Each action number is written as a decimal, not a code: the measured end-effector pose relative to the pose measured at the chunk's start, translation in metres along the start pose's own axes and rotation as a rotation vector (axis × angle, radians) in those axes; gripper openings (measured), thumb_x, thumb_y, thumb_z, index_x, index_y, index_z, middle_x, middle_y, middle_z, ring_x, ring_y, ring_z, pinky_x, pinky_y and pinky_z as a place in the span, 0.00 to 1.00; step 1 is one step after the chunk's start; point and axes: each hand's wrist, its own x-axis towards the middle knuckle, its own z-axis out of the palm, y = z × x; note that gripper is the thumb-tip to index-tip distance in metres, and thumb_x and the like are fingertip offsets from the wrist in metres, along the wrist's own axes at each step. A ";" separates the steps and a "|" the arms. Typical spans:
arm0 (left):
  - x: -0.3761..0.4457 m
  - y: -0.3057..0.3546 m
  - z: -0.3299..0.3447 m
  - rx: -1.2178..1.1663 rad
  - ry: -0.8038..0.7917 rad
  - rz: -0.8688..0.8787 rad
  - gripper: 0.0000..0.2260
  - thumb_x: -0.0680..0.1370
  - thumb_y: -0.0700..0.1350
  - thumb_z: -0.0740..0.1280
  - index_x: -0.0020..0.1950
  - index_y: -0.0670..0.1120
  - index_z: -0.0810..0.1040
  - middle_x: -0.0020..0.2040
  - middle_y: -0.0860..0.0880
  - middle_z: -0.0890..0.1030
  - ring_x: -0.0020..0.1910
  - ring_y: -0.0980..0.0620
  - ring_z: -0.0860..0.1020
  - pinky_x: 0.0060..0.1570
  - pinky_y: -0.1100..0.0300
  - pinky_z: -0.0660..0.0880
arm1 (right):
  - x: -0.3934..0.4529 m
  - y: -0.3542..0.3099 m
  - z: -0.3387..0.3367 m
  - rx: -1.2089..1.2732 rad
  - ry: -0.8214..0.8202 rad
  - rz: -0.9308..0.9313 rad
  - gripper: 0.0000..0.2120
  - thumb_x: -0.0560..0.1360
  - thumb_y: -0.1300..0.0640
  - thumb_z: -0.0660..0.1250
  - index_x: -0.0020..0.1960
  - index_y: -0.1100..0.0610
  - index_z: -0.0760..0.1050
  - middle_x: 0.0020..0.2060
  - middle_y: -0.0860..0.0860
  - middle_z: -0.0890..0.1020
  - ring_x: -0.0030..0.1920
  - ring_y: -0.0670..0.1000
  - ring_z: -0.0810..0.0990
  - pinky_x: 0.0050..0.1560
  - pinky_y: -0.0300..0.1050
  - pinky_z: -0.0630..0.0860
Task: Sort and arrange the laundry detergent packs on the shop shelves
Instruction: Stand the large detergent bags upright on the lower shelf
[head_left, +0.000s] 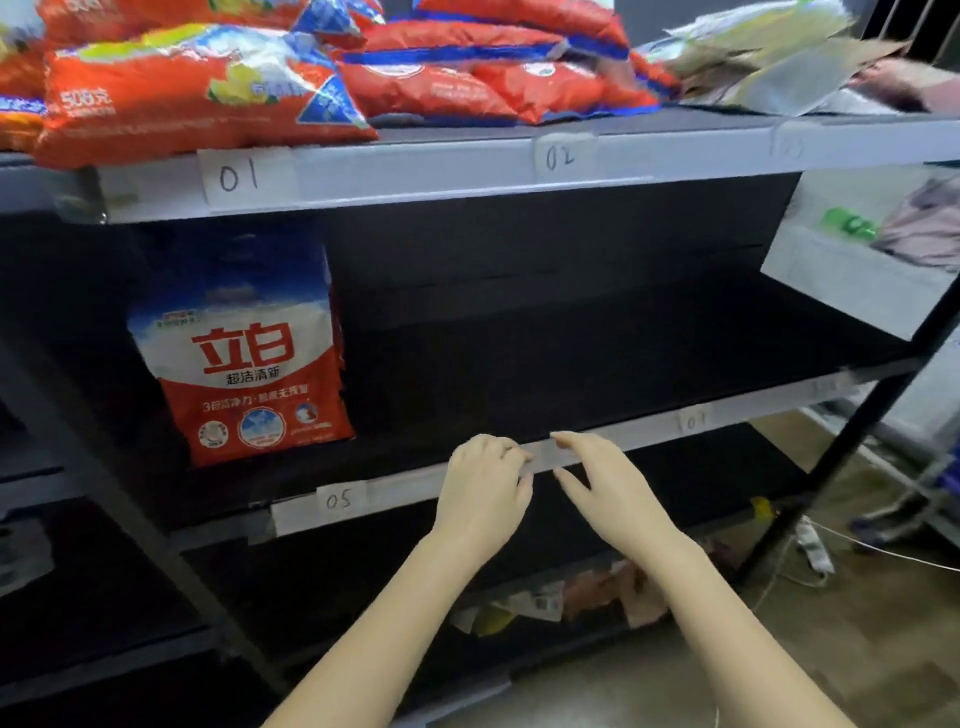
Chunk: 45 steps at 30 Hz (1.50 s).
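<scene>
Bare-skinned, your left hand (485, 483) curls loosely and your right hand (605, 486) spreads relaxed — both hold nothing at the grey shelf lip (613, 439). At ten o'clock one glossy red-and-white detergent pack (241, 358) stands upright. At twelve, crinkly red packs (197, 88) lie heaped — most sorting looks undone.

One pack (244, 358) stands on the middle shelf (597, 447) at 9 o'clock; more packs (322, 67) lie piled on the top shelf (415, 166) at 12.
</scene>
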 end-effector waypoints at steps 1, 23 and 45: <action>0.011 0.010 -0.007 0.025 0.012 0.025 0.13 0.80 0.47 0.61 0.62 0.48 0.79 0.60 0.52 0.78 0.62 0.52 0.73 0.62 0.56 0.67 | 0.002 0.005 -0.017 -0.010 0.016 -0.022 0.21 0.80 0.53 0.60 0.72 0.50 0.63 0.68 0.45 0.70 0.69 0.44 0.65 0.66 0.36 0.62; 0.243 0.052 -0.237 0.264 0.385 0.064 0.14 0.80 0.49 0.59 0.58 0.46 0.80 0.56 0.46 0.80 0.57 0.46 0.74 0.51 0.53 0.70 | 0.166 -0.013 -0.277 -0.094 0.401 -0.368 0.15 0.78 0.55 0.62 0.64 0.56 0.73 0.62 0.51 0.77 0.62 0.50 0.73 0.58 0.38 0.66; 0.408 -0.068 -0.274 -0.287 0.355 -0.579 0.27 0.76 0.57 0.63 0.68 0.42 0.71 0.65 0.44 0.74 0.52 0.46 0.73 0.50 0.59 0.66 | 0.370 -0.033 -0.300 -0.170 0.294 -0.086 0.28 0.79 0.38 0.50 0.35 0.60 0.69 0.36 0.57 0.75 0.44 0.58 0.72 0.44 0.46 0.65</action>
